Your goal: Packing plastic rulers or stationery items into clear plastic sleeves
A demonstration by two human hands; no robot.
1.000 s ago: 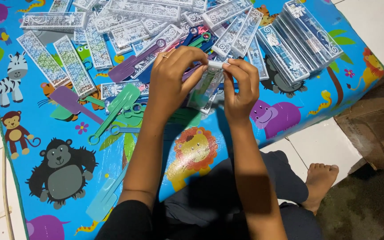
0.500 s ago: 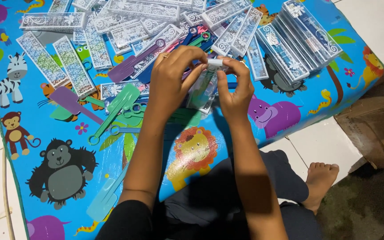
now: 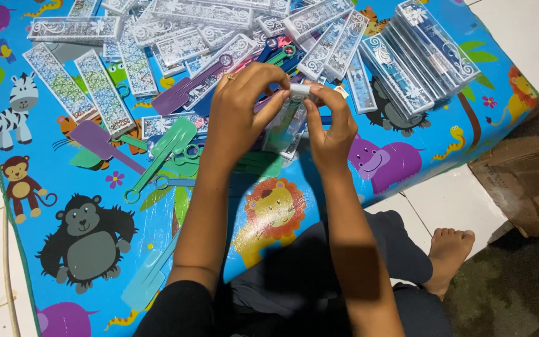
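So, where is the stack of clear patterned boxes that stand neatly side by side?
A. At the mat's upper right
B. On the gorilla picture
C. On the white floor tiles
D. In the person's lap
A: the tidy stack of clear boxes sits at the upper right of the blue animal mat, beyond both hands.

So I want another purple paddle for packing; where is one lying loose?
A purple paddle lies left of the hands in the head view, on the mat, beside the green paddle.

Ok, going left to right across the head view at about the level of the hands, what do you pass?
Zebra print on the mat → purple paddle → green paddle → left hand → small clear packet held between both hands → right hand → purple hippo print.
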